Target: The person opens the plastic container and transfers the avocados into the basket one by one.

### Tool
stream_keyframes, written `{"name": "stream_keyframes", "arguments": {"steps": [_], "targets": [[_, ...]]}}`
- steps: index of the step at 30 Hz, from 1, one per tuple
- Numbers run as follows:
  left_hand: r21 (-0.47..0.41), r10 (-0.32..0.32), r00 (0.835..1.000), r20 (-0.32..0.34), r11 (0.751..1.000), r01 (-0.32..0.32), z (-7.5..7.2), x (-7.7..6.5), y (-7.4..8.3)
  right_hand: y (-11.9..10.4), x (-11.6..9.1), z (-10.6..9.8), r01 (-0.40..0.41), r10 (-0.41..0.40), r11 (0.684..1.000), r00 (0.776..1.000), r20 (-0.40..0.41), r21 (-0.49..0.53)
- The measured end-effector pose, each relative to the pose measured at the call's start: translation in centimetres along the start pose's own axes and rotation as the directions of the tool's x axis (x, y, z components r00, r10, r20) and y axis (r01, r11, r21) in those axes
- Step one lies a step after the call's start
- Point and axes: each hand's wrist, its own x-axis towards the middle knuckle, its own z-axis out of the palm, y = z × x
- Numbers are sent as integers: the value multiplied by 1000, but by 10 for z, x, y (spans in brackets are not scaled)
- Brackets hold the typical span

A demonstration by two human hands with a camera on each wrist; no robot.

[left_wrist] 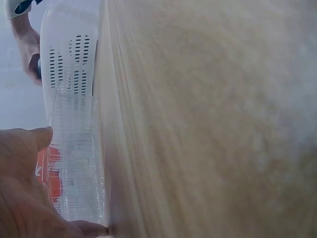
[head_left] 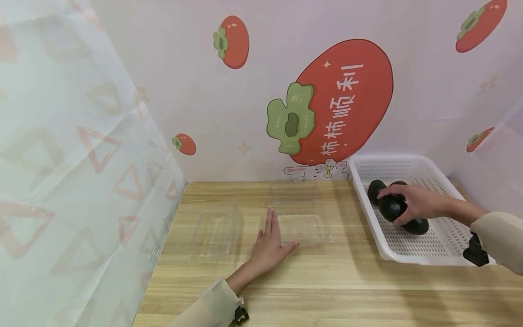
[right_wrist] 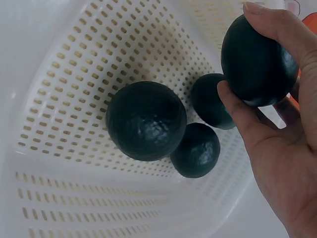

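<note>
My right hand (head_left: 422, 202) grips a dark green avocado (right_wrist: 255, 62) between thumb and fingers, over the white perforated basket (head_left: 373, 227). Below it in the basket lie 3 more, a large-looking avocado (right_wrist: 146, 121) and two beside it, seen in the right wrist view. My left hand (head_left: 267, 247) lies at the left side of a clear plastic box (head_left: 302, 229), fingers straight and thumb spread along its near side. In the left wrist view the thumb and a finger frame that box (left_wrist: 79, 163); whether they touch it is hard to tell.
Another clear plastic box (head_left: 212, 234) stands on the wooden table (head_left: 318, 277), left of my left hand. Behind the middle box a clear flap (head_left: 296, 190) lies toward the wall. A persimmon-printed sheet (head_left: 245, 104) rises along the table's back edge.
</note>
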Motion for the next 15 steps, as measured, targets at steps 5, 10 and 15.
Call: {"name": "stream_keyframes", "arguments": {"steps": [5,10,15], "targets": [[-2,1,1000,2,1000,-1,1,0,-1,4,-2,3,-24,24,1000,999,28,-3],[2,-2,1000,1,1000,2,1,0,0,6,-2,5,-38,37,999,997,60,9],[0,-4,1000,3,1000,4,0,0,0,7,-2,7,-47,46,999,994,96,15]]}}
